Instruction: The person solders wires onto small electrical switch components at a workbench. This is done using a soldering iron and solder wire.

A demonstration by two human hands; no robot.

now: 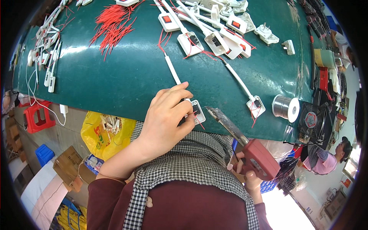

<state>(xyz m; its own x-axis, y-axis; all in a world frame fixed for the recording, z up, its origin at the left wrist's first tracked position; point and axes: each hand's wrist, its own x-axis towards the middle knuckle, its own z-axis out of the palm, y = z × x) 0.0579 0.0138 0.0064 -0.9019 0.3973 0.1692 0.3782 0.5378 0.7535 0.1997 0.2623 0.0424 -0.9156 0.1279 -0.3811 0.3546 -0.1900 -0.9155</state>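
Left hand [165,122] grip clenched on a small white switch housing [198,111], pinning it to the green tabletop [126,76] at the near edge; its white cable [172,71] runs away from the hand. Right hand [249,172] grip wrapped around the red soldering gun [260,157], whose tip [211,110] sits just right of the housing, near but not clearly touching. Solder spool [285,108] lies further right of the tip. Loose red wires [113,25] lie well beyond the left hand.
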